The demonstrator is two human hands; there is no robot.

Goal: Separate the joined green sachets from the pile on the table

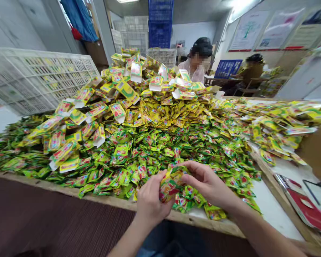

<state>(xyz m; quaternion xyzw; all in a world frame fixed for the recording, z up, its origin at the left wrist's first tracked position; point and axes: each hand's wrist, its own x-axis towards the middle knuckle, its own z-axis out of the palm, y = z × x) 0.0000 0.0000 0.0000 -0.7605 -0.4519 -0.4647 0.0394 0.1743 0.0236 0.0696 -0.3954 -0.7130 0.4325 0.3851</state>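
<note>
Over the front edge of the table, my left hand (151, 201) is wrapped round a small yellow and red printed carton (168, 188). The fingers of my right hand (207, 182) are pinched at the carton's upper end, on a shiny yellow-green sachet (178, 175). How far the sachet is inside the carton is hidden by my fingers. Just beyond both hands lies a broad heap of green sachets (149, 146). Farther back, yellow sachets (160, 110) are piled up, with yellow cartons (127, 91) on top, several showing white end flaps.
A white plastic crate (61, 76) leans at the left. More cartons (273, 132) are spread at the right, past a wooden divider (267, 175). A red phone-like item (302, 200) lies right. Two people (195, 64) sit beyond, near stacked blue crates (160, 32).
</note>
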